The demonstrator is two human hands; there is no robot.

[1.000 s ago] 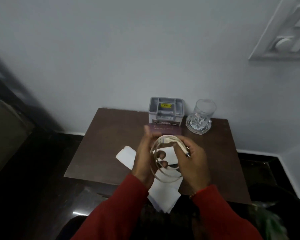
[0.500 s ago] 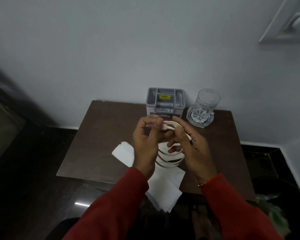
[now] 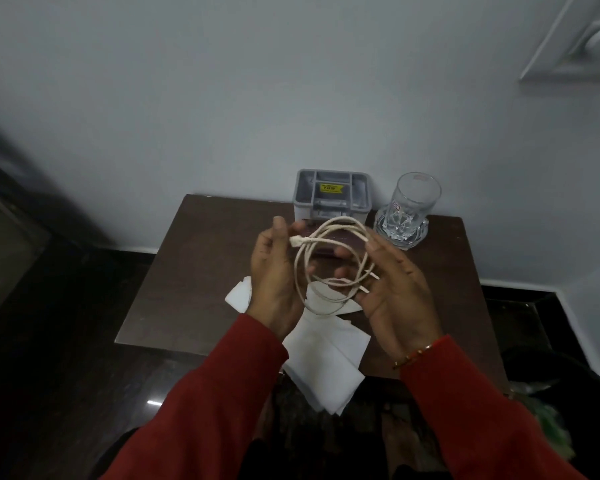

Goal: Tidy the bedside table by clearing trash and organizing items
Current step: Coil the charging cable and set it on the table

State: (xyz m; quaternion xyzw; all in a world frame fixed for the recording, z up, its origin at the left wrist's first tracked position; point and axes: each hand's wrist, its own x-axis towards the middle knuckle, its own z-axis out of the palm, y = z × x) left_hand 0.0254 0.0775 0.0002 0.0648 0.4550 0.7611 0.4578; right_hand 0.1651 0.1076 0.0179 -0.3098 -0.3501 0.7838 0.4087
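Since half a second ago, both hands have drawn apart and the coiled off-white charging cable [image 3: 329, 268] has sprung into wider loops. It hangs in the air above the dark brown wooden bedside table [image 3: 194, 271], one plug end pinched in the left hand [image 3: 274, 275], the loops' far side resting on the half-open fingers of the right hand [image 3: 392, 289]. Winding looks unfinished, so the cable is not yet stowed. Beneath the hands, white paper tissues [image 3: 326, 362] lie loose, overhanging the near edge; that trash is uncleared. At the back, a grey plastic compartment organizer [image 3: 331, 199] and a clear drinking glass [image 3: 413, 206] on its glass coaster stand against the wall, seemingly in place.
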